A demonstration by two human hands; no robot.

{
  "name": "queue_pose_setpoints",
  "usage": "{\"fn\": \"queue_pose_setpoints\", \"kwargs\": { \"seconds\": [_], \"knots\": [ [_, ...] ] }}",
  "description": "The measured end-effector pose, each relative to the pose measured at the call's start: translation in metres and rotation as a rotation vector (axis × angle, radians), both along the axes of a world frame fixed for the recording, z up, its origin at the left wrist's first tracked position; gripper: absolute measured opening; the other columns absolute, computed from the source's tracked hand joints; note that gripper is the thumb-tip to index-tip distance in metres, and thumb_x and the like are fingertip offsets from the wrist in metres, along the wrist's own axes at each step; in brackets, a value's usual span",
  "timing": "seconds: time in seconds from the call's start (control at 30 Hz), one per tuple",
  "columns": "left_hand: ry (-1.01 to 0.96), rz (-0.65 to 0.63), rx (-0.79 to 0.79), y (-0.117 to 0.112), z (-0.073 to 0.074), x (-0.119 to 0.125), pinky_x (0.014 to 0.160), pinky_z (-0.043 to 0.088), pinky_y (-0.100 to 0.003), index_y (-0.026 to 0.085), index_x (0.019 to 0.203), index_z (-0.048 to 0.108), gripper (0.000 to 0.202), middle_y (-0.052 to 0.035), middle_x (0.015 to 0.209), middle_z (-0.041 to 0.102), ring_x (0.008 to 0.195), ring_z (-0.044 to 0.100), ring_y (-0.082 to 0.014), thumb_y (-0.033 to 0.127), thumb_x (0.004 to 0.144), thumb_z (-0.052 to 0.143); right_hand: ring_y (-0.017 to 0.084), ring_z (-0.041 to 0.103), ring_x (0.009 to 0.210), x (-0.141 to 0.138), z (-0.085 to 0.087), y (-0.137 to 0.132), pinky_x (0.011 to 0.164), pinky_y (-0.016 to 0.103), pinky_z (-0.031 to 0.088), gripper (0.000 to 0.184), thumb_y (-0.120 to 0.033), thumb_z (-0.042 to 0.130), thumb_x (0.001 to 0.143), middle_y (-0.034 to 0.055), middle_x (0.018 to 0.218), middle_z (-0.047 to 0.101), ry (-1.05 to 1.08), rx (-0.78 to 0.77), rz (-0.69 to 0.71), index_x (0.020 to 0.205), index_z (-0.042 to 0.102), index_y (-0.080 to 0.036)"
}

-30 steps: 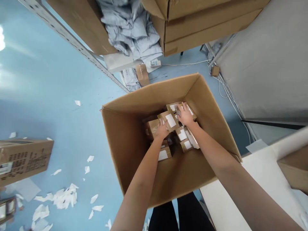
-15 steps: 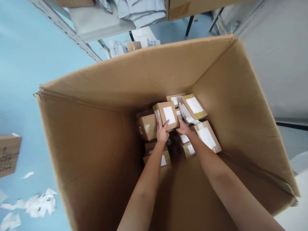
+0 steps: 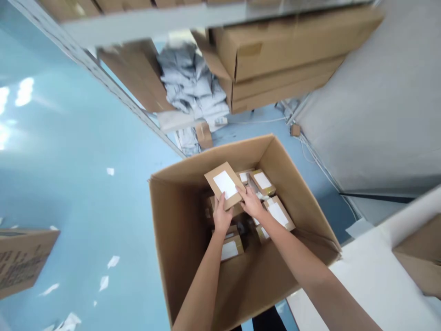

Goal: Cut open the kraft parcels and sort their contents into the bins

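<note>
Between my two hands is a small brown cardboard box (image 3: 214, 174) with a white label on its upper face. My left hand (image 3: 222, 215) grips its near edge, thumb on top. My right hand (image 3: 251, 202) is closed on its right corner. The box is tilted, raised above other parcels inside a large open carton (image 3: 182, 266). Below and to the right lie a labelled box (image 3: 279, 212) and another labelled box (image 3: 262, 182). A further small box (image 3: 231, 248) sits lower left. Parcels directly under the held box are partly hidden.
A metal shelf (image 3: 165, 23) with flat cartons (image 3: 289, 55) and grey plastic bags (image 3: 193, 82) stands beyond the carton. A printed carton (image 3: 25, 262) and paper scraps lie on the blue floor at left. A grey wall (image 3: 372, 105) rises at right.
Both hands have lifted the small box up from the pile and tilted it. My view has drawn back, so the large carton looks smaller and more of the shelf shows.
</note>
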State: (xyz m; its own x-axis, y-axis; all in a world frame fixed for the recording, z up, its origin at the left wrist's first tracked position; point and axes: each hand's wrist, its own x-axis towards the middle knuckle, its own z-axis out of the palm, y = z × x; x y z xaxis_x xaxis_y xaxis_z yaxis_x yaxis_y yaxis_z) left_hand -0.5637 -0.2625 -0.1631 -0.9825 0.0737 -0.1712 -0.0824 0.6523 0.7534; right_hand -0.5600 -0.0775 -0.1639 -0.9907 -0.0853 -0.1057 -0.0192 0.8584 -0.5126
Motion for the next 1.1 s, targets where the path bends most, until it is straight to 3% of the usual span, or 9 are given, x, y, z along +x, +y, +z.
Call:
{"fn": "queue_pose_setpoints", "kwargs": {
  "seconds": [0.2, 0.33, 0.43, 0.53, 0.67, 0.8, 0.9, 0.97, 1.1],
  "knots": [
    [0.124, -0.14, 0.095, -0.001, 0.149, 0.002, 0.115, 0.051, -0.039, 0.036, 0.155, 0.048, 0.08, -0.0023, 0.171, 0.033, 0.142, 0.056, -0.0298, 0.015, 0.082, 0.071, 0.034, 0.054, 0.127, 0.031, 0.158, 0.004, 0.104, 0.05, 0.053, 0.088, -0.017, 0.075, 0.085, 0.0142, 0.136, 0.051, 0.194, 0.098, -0.13, 0.162, 0.035, -0.032],
    [0.225, -0.376, 0.207, 0.006, 0.233, 0.011, 0.12, 0.045, -0.04, 0.035, 0.155, 0.048, 0.081, -0.0024, 0.17, 0.035, 0.148, 0.048, -0.0282, 0.013, 0.081, 0.069, 0.032, 0.058, 0.115, 0.085, 0.253, 0.013, 0.094, 0.044, 0.057, 0.081, -0.02, 0.078, 0.084, 0.0111, 0.124, 0.054, 0.298, 0.15, -0.289, 0.156, 0.042, -0.032],
    [0.264, -0.588, 0.265, 0.028, 0.277, 0.032, 0.12, 0.045, -0.041, 0.035, 0.155, 0.048, 0.082, -0.0031, 0.169, 0.037, 0.149, 0.047, -0.0285, 0.014, 0.08, 0.071, 0.031, 0.059, 0.112, 0.147, 0.298, 0.02, 0.09, 0.041, 0.057, 0.079, -0.022, 0.076, 0.085, 0.0097, 0.12, 0.055, 0.368, 0.198, -0.458, 0.155, 0.041, -0.034],
    [0.263, -0.781, 0.302, 0.066, 0.304, 0.074, 0.119, 0.045, -0.042, 0.036, 0.154, 0.051, 0.084, -0.0038, 0.169, 0.036, 0.148, 0.048, -0.0301, 0.012, 0.077, 0.073, 0.031, 0.06, 0.11, 0.223, 0.315, 0.028, 0.088, 0.041, 0.057, 0.078, -0.022, 0.074, 0.086, 0.0102, 0.12, 0.055, 0.415, 0.246, -0.674, 0.155, 0.041, -0.033],
    [0.189, -1.039, 0.377, 0.122, 0.318, 0.16, 0.122, 0.042, -0.042, 0.035, 0.152, 0.053, 0.085, -0.0045, 0.169, 0.037, 0.149, 0.047, -0.0309, 0.012, 0.074, 0.075, 0.03, 0.06, 0.107, 0.341, 0.314, 0.04, 0.085, 0.039, 0.057, 0.074, -0.024, 0.073, 0.086, 0.0095, 0.117, 0.056, 0.423, 0.295, -0.963, 0.154, 0.044, -0.032],
    [-0.035, -1.266, 0.52, 0.169, 0.308, 0.256, 0.122, 0.04, -0.043, 0.03, 0.151, 0.055, 0.088, -0.0087, 0.169, 0.036, 0.15, 0.045, -0.0318, 0.014, 0.068, 0.079, 0.029, 0.061, 0.109, 0.46, 0.307, 0.046, 0.083, 0.036, 0.057, 0.072, -0.024, 0.073, 0.085, 0.0088, 0.117, 0.056, 0.361, 0.312, -1.198, 0.151, 0.048, -0.031],
    [-0.336, -1.325, 0.65, 0.199, 0.287, 0.331, 0.118, 0.045, -0.042, 0.026, 0.155, 0.049, 0.094, -0.0124, 0.167, 0.04, 0.148, 0.046, -0.031, 0.023, 0.068, 0.083, 0.029, 0.06, 0.113, 0.54, 0.292, 0.046, 0.087, 0.035, 0.056, 0.074, -0.021, 0.074, 0.083, 0.009, 0.12, 0.058, 0.303, 0.314, -1.35, 0.151, 0.049, -0.033],
    [-0.461, -1.315, 0.63, 0.215, 0.266, 0.385, 0.115, 0.047, -0.041, 0.027, 0.16, 0.039, 0.102, -0.0138, 0.165, 0.043, 0.147, 0.048, -0.0303, 0.027, 0.068, 0.084, 0.029, 0.06, 0.117, 0.587, 0.271, 0.045, 0.091, 0.036, 0.056, 0.076, -0.018, 0.074, 0.082, 0.0098, 0.123, 0.06, 0.254, 0.294, -1.436, 0.152, 0.049, -0.033],
    [-0.296, -1.33, 0.338, 0.219, 0.217, 0.49, 0.109, 0.052, -0.039, 0.028, 0.165, 0.025, 0.108, -0.0144, 0.159, 0.052, 0.139, 0.058, -0.0284, 0.026, 0.072, 0.08, 0.03, 0.059, 0.128, 0.666, 0.211, 0.035, 0.102, 0.039, 0.053, 0.077, -0.011, 0.066, 0.082, 0.0131, 0.137, 0.06, 0.038, 0.18, -1.526, 0.155, 0.047, -0.03]
  ]
}}
